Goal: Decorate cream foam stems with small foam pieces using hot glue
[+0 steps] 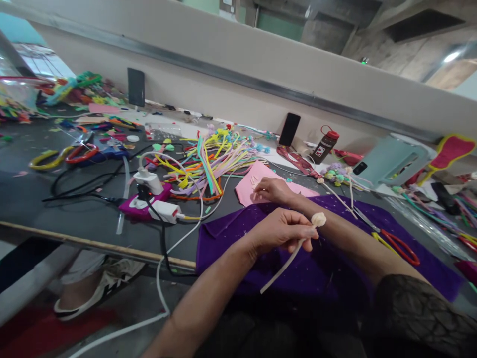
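Between the thumb and fingers of my left hand [285, 231] is a cream fuzzy-stem flower, with a small rounded bloom [318, 219] at the top and a pale stem [281, 272] slanting down to the left. Beyond it, my right hand [275, 191] reaches across to a pink sheet [244, 191], its fingers bent and drawn together at the surface. Small cream pieces [254, 179] lie on that sheet beside the fingertips. Whatever the right fingertips pinch is too small to make out. A purple cloth [231, 238] spreads under both hands.
A heap of coloured fuzzy stems [212, 159] lies left of the pink sheet. Nearer sit a power strip [134, 206] with chargers and trailing cables. Red-handled scissors [400, 247] rest on the cloth at right. A phone [289, 129] and a bottle [325, 145] stand at the back.
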Motion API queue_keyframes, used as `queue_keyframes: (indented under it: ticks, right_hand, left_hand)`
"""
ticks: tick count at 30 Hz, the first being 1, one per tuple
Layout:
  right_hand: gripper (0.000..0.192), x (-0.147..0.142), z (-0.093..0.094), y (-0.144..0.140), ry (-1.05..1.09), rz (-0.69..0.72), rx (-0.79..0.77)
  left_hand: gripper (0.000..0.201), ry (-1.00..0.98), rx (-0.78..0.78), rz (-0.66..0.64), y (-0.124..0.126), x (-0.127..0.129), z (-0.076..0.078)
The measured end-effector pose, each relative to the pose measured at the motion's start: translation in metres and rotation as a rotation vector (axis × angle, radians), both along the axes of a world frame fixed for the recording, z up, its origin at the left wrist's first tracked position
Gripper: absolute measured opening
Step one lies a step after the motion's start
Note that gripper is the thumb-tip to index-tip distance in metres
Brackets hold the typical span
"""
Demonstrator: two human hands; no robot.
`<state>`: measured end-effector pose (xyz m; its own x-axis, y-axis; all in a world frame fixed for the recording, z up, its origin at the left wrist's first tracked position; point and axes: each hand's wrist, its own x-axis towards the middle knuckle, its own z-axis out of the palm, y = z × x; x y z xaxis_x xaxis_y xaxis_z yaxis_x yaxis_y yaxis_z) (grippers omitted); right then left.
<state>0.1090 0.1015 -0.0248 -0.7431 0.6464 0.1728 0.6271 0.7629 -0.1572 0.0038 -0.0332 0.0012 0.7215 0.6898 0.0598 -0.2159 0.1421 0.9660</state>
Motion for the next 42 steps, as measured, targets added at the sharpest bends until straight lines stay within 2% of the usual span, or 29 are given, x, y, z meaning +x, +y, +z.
queue_keyframes:
  ticks: [4, 6, 10, 14, 16, 20, 23, 27, 36, 42]
  right_hand:
    - [0.018, -0.01, 0.0, -0.001, -0.109, 0.077, 0.015]
    - [0.016, -0.016, 0.0, -0.002, -0.124, 0.069, 0.014]
    - [0.012, -0.024, 0.005, -0.002, -0.031, -0.025, 0.011]
    - [0.016, -0.003, 0.019, -0.007, 0.132, -0.142, -0.013]
    - [0.017, 0.018, 0.026, -0.017, 0.299, -0.204, -0.098]
    - [0.012, 0.058, 0.034, -0.055, 0.87, -0.347, -0.497]
    - [0.009, 0.073, 0.036, -0.085, 1.002, -0.364, -0.602]
    - [0.008, 0.076, 0.035, -0.105, 1.036, -0.337, -0.614]
    - [0.01, 0.082, 0.024, -0.112, 0.982, -0.324, -0.625]
    - [0.009, 0.081, 0.02, -0.115, 0.828, -0.315, -0.382]
  left_hand:
    - [0.018, -0.045, -0.016, 0.019, 0.001, -0.001, 0.0]
    - [0.019, -0.056, -0.033, 0.028, 0.002, -0.002, 0.0]
    - [0.021, -0.072, -0.068, 0.047, 0.005, -0.003, 0.0]
    - [0.023, -0.108, -0.102, 0.137, 0.009, -0.003, -0.004]
    - [0.023, -0.133, -0.147, 0.215, 0.013, -0.003, -0.007]
    - [0.024, -0.157, -0.221, 0.333, 0.02, -0.003, -0.01]
    - [0.024, -0.137, -0.254, 0.376, 0.024, -0.001, -0.012]
    - [0.024, -0.082, -0.276, 0.379, 0.028, 0.005, -0.014]
    - [0.026, 0.017, -0.265, 0.365, 0.031, 0.016, -0.022]
    - [0.026, 0.026, -0.237, 0.358, 0.03, 0.019, -0.024]
